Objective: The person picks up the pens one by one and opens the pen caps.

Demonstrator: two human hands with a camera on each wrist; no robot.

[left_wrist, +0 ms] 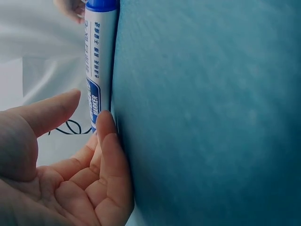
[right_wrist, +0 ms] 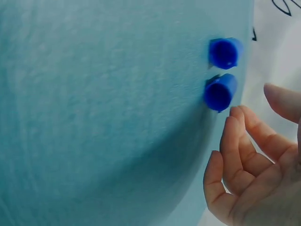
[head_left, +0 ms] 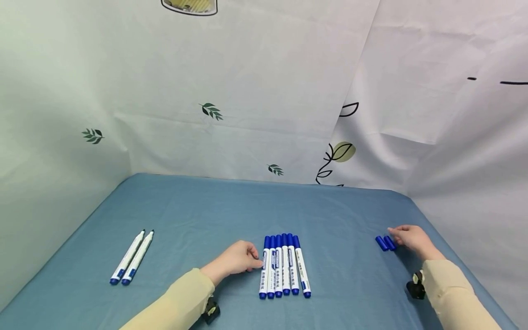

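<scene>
Several capped white-and-blue whiteboard markers point(head_left: 278, 268) lie side by side at the middle of the table. My left hand point(head_left: 238, 262) is just left of the row, with loosely bent fingers. In the left wrist view, a fingertip is right at the side of the nearest marker point(left_wrist: 100, 61), while the thumb point(left_wrist: 59, 110) stands apart from it. On the right, two blue marker caps point(head_left: 385, 243) lie next to each other. My right hand point(head_left: 414, 239) is beside the right-hand cap, fingertips close to it. In the right wrist view, the caps' hollow ends point(right_wrist: 219, 94) show and the thumb is spread away.
Two uncapped white markers point(head_left: 132, 257) lie slanted on the left of the table, dark tips pointing away from me. Blue cloth point(head_left: 198, 206) covers the table. Patterned white fabric point(head_left: 247, 91) hangs behind it and along the sides.
</scene>
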